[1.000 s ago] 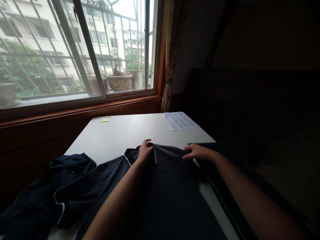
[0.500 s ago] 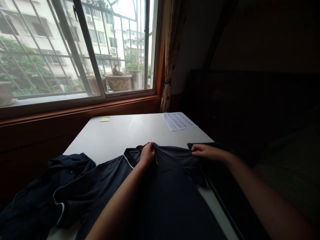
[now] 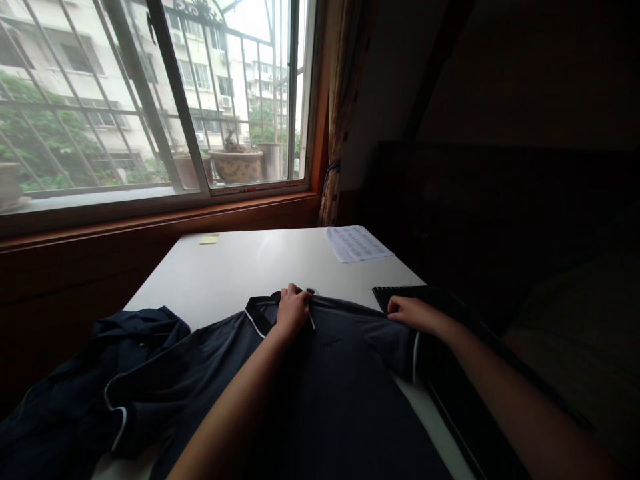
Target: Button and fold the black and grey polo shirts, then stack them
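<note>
A dark navy polo shirt [image 3: 340, 380] with white piping lies spread on the white table [image 3: 250, 267]. My left hand [image 3: 293, 310] is curled closed on the shirt's collar at its far edge. My right hand [image 3: 413, 313] pinches the shirt's right shoulder near the table's right edge, fingers closed on the cloth. Both forearms lie over the shirt's body. The right sleeve with its white trim hangs just below my right hand.
A second dark garment [image 3: 120, 347] is bunched at the left of the table. A printed sheet [image 3: 356, 243] and a yellow sticky note [image 3: 209, 239] lie at the far side. A dark notebook-like object [image 3: 400, 293] sits by my right hand. The barred window [image 3: 150, 100] is beyond.
My right hand has slid rightward along the shoulder, pulling the cloth flatter and wider. My left hand has closed into a tighter grip on the collar and stayed in place.
</note>
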Motion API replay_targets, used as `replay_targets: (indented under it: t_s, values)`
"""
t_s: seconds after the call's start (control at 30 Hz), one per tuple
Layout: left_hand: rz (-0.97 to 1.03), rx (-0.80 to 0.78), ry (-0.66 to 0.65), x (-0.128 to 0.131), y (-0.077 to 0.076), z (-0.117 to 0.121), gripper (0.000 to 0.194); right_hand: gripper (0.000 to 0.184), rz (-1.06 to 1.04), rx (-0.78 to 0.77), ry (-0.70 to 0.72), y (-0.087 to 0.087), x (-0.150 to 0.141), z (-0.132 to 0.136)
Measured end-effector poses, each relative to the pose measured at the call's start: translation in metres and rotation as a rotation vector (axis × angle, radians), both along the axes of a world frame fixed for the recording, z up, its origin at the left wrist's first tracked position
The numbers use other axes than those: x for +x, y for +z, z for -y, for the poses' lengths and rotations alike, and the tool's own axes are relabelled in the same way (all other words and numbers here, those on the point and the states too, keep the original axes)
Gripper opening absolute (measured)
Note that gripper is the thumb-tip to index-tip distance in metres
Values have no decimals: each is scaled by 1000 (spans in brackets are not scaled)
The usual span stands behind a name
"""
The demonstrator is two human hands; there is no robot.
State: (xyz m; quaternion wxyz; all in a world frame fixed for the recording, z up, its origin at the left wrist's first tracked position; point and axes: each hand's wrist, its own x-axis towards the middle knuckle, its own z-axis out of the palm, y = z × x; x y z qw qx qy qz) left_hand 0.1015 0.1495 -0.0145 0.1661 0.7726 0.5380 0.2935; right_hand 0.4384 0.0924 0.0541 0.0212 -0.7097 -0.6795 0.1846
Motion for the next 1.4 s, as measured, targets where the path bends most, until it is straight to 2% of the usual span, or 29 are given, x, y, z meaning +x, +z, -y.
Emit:
replay_targets:
  t_s: [0.1, 0.23, 0.33, 0.4, 0.43, 0.53, 0.63, 0.73, 0.83, 0.93, 1.03, 1.1, 1.23, 1.4]
  values:
    - [-64, 39, -21, -4, 6, 6, 33, 9, 85, 23, -16, -4, -2, 4]
    - [-260, 134, -112, -8, 17, 12, 42, 10, 203, 57, -54, -7, -7, 8]
    - [-311, 196, -330, -4, 17, 20, 43, 10, 256, 67, -68, -6, -11, 11]
    - [-284, 158, -461, 5, 13, 27, 45, 9, 271, 66, -73, -6, -11, 12]
    - [-266, 126, -484, 9, 9, 30, 47, 9, 274, 64, -74, -6, -10, 13]
    - [-249, 59, -428, 22, 0, 36, 55, 10, 257, 57, -61, -2, -6, 15]
    - [-277, 50, -370, 30, -3, 32, 60, 13, 210, 83, -53, 6, 2, 15]
    - [-275, 40, -326, 34, -1, 25, 62, 15, 240, 183, -63, 14, 6, 15]
    - [-271, 39, -264, 41, 3, 24, 61, 20, 364, 306, -43, 15, -4, 19]
    - [-269, 135, -287, 52, 2, 31, 54, 25, 371, 407, 59, 5, -32, 30]
    - [-277, 220, -450, 61, -4, 39, 51, 33, 246, 417, 256, -16, -61, 45]
    - [-267, 219, -502, 64, -10, 42, 50, 37, 225, 394, 306, -29, -71, 54]
    - [-236, 160, -431, 64, -17, 40, 58, 45, 324, 404, 189, -43, -55, 66]
    - [-227, 83, -376, 69, -16, 34, 65, 44, 384, 384, 19, -41, -14, 72]
